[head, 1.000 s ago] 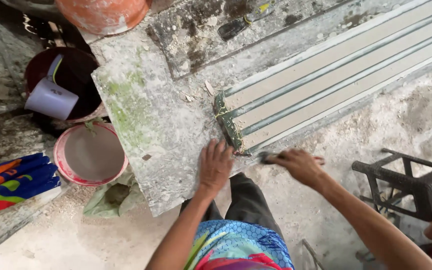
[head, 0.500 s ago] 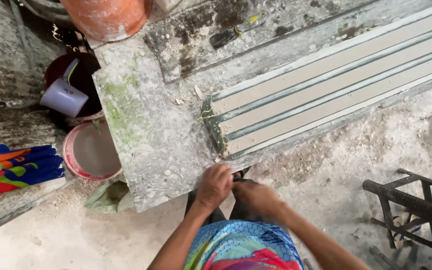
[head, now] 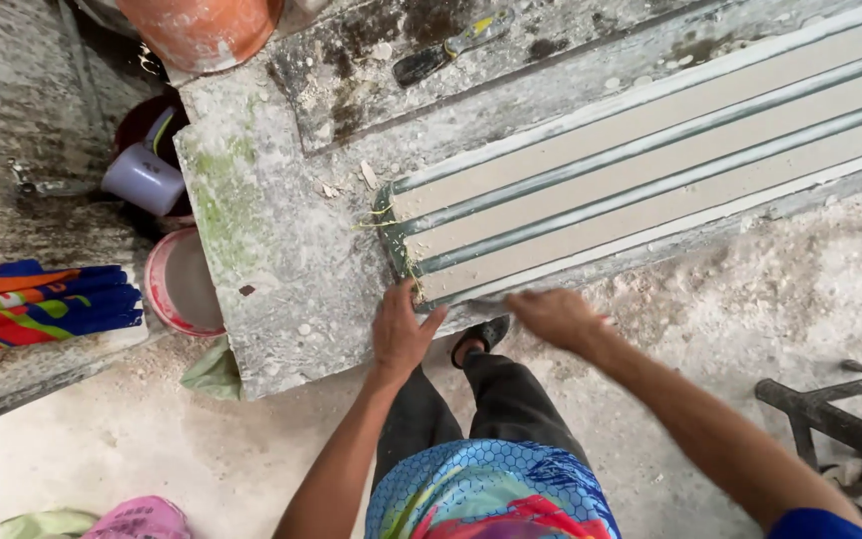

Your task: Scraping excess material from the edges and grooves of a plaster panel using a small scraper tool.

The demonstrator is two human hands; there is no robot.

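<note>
Left hand [head: 401,334]: fingers spread flat on slab [head: 281,260], lower centre, holding nothing
Right hand [head: 556,317]: blurred beside mould [head: 650,170] edge; finger state unclear

Grey, stained table [head: 281,299] with a patch of green moss along its left side. The long mould [head: 650,170] shows pale cream strips set between dark grey-green rails, white along its outer edges. A scraper [head: 451,45] with a yellow-and-grey handle and dark blade lies on blackened concrete. An orange-red pot [head: 202,30] sits at the top, a lilac jug [head: 147,178] in a dark maroon bucket [head: 137,125], and a red-rimmed bucket [head: 180,284] is filled with grey. The folded cloth [head: 42,304] is striped blue, orange, white and green. The shirt [head: 491,494] is turquoise honeycomb with red and yellow, the trousers [head: 471,409] black. A pink slipper [head: 142,519] lies on the pale, dusty floor [head: 750,289].
</note>
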